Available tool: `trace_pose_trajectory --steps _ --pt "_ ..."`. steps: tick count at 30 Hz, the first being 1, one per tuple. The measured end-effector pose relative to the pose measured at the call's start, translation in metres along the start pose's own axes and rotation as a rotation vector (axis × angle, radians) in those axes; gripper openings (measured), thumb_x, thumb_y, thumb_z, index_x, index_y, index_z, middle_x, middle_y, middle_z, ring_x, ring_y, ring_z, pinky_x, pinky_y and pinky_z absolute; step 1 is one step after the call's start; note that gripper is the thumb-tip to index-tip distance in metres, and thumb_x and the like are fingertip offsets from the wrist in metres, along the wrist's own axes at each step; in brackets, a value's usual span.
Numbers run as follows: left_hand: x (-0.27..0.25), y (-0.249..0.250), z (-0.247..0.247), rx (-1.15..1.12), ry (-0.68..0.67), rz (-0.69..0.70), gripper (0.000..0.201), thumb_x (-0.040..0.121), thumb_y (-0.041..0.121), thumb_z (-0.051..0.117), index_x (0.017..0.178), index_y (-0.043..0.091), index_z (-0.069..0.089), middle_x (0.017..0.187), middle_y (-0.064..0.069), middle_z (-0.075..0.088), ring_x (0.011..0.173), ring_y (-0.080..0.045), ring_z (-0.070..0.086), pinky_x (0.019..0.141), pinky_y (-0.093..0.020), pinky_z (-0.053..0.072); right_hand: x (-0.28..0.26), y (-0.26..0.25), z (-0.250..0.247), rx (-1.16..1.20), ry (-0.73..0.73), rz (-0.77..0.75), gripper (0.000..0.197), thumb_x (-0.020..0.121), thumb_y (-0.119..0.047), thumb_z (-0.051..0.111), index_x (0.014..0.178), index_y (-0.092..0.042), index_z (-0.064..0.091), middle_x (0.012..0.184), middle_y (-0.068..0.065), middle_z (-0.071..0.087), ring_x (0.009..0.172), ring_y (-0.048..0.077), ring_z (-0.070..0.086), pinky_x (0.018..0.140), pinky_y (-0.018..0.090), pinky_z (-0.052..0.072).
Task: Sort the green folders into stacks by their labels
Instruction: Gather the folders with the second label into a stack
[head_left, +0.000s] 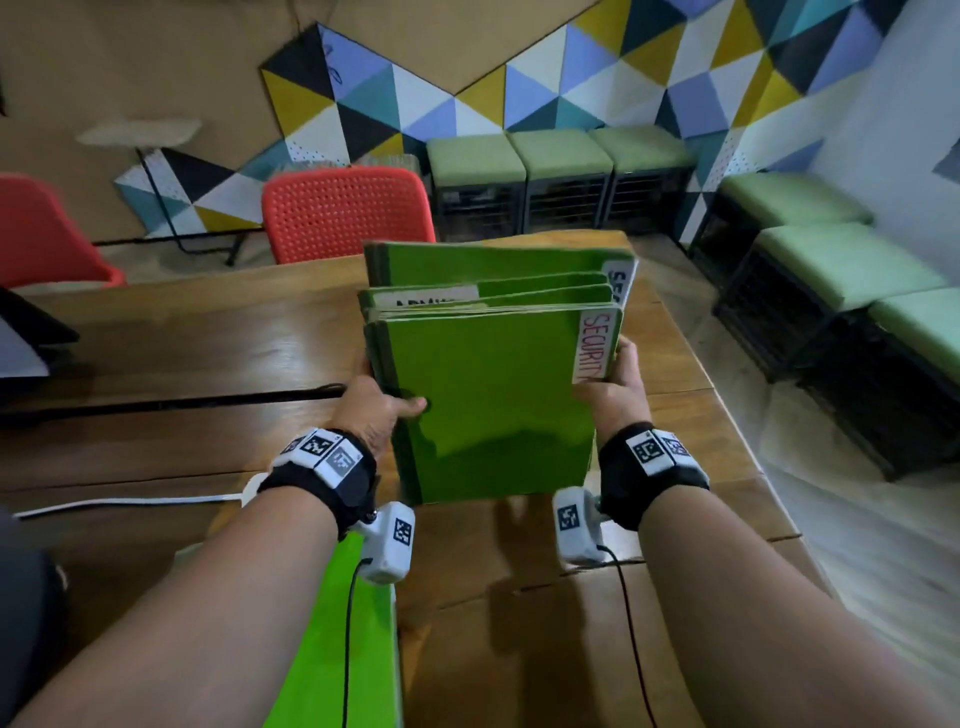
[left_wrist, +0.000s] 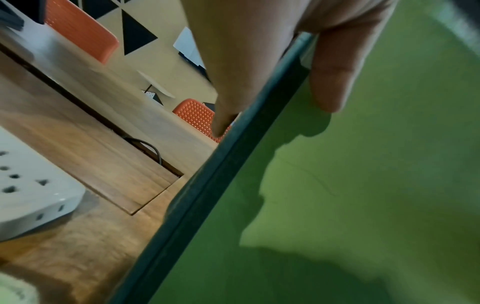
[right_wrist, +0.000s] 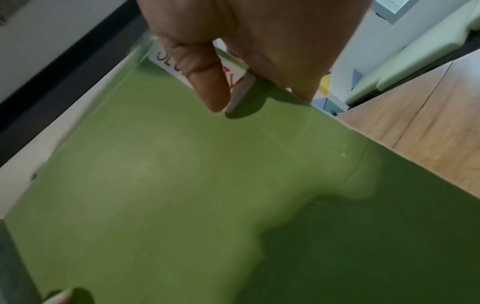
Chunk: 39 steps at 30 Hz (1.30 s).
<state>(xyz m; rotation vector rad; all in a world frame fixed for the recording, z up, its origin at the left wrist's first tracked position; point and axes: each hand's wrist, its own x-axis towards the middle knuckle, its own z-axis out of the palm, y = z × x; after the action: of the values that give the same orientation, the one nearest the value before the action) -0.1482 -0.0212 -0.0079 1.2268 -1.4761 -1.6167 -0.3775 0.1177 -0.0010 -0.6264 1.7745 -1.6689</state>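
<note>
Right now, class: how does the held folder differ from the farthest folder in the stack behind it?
The held folder is lifted, gripped by the left hand and right hand; the farthest folder lies untouched. The held folder's label is red lettering; the farthest folder's is black, mostly hidden. Both are green with white labels.

Left hand (left_wrist: 259, 51) is clamped on the dark spine edge of a green folder (left_wrist: 363, 185) — thumb (left_wrist: 330, 82) flat on the cover, fingers (left_wrist: 223, 115) tucked behind. Off to the side there's a wooden table (left_wrist: 78, 133), a white power strip (left_wrist: 31, 195) sitting on it, and orange chairs (left_wrist: 194, 115) further back — all kinda blurry.
</note>
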Motion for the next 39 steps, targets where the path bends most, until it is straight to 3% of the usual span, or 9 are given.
trace_pose_trajectory --steps 6,10,16,21,25,28,33,37,39 --pt "-0.012 -0.038 -0.001 0.378 -0.067 -0.094 0.083 0.08 -0.005 0.068 0.145 0.018 0.022 0.124 -0.007 0.06 0.112 -0.028 0.06 0.097 -0.043 0.049 -0.017 0.032 0.0 -0.255 -0.064 0.12 0.056 0.083 0.013 0.04 0.129 -0.019 0.035 0.111 0.004 0.059 0.107 0.024 0.057 0.088 0.043 0.051" --pt "-0.033 -0.052 0.011 0.616 0.044 -0.14 0.052 0.092 0.006 0.056 0.136 0.013 0.029 0.11 -0.014 0.061 0.102 -0.034 0.061 0.08 -0.033 0.042 -0.029 0.053 -0.006 -0.411 -0.072 0.167 0.047 0.091 0.003 0.04 0.133 -0.017 0.03 0.114 0.004 0.052 0.109 0.028 0.054 0.083 0.039 0.047" --pt "-0.05 -0.028 -0.004 0.676 0.097 -0.142 0.049 0.095 0.019 0.055 0.138 0.007 0.036 0.135 -0.017 0.054 0.122 -0.035 0.054 0.099 -0.04 0.044 -0.03 0.028 -0.007 -0.557 -0.032 0.082 0.04 0.091 -0.01 0.054 0.128 -0.015 0.04 0.102 0.007 0.062 0.093 0.029 0.063 0.084 0.046 0.054" --pt "-0.087 -0.035 -0.056 0.853 0.042 -0.325 0.056 0.091 0.026 0.058 0.139 0.004 0.038 0.136 -0.019 0.053 0.118 -0.035 0.056 0.091 -0.038 0.049 -0.069 0.04 0.018 -0.559 -0.219 0.212 0.031 0.087 -0.009 0.061 0.117 -0.013 0.054 0.105 0.004 0.062 0.099 0.026 0.062 0.091 0.04 0.052" --pt "-0.125 -0.06 -0.113 1.012 -0.025 -0.525 0.056 0.09 0.027 0.061 0.136 0.0 0.043 0.131 -0.022 0.056 0.116 -0.037 0.059 0.093 -0.041 0.052 -0.106 0.075 0.051 -0.559 -0.35 0.34 0.023 0.087 -0.019 0.056 0.103 -0.009 0.069 0.104 0.013 0.072 0.094 0.032 0.068 0.086 0.046 0.056" --pt "-0.158 -0.075 -0.148 1.098 -0.033 -0.613 0.048 0.091 0.024 0.061 0.13 -0.003 0.053 0.129 -0.02 0.061 0.118 -0.032 0.06 0.09 -0.032 0.049 -0.14 0.088 0.081 -0.675 -0.465 0.335 0.019 0.091 -0.019 0.053 0.104 -0.014 0.066 0.1 0.007 0.068 0.088 0.026 0.066 0.077 0.035 0.056" --pt "-0.199 -0.102 -0.206 1.152 0.021 -0.751 0.072 0.089 0.046 0.06 0.142 0.001 0.04 0.142 -0.013 0.051 0.126 -0.026 0.053 0.095 -0.028 0.043 -0.182 0.107 0.121 -0.841 -0.66 0.326 0.027 0.088 -0.022 0.056 0.11 -0.009 0.066 0.11 0.012 0.069 0.097 0.029 0.067 0.089 0.045 0.055" --pt "-0.212 -0.12 -0.223 1.072 0.001 -0.79 0.057 0.086 0.025 0.069 0.134 0.004 0.047 0.11 -0.015 0.066 0.093 -0.029 0.066 0.077 -0.032 0.051 -0.199 0.118 0.142 -1.043 -0.748 0.301 0.042 0.097 -0.034 0.04 0.128 -0.011 0.055 0.133 0.01 0.057 0.12 0.028 0.054 0.108 0.041 0.039" --pt "-0.215 -0.117 -0.221 1.034 -0.007 -0.778 0.051 0.091 0.025 0.064 0.133 0.0 0.049 0.121 -0.018 0.063 0.105 -0.031 0.064 0.077 -0.031 0.047 -0.199 0.115 0.143 -1.108 -0.701 0.277 0.048 0.098 -0.04 0.034 0.134 -0.012 0.05 0.14 0.009 0.05 0.128 0.027 0.046 0.112 0.038 0.031"
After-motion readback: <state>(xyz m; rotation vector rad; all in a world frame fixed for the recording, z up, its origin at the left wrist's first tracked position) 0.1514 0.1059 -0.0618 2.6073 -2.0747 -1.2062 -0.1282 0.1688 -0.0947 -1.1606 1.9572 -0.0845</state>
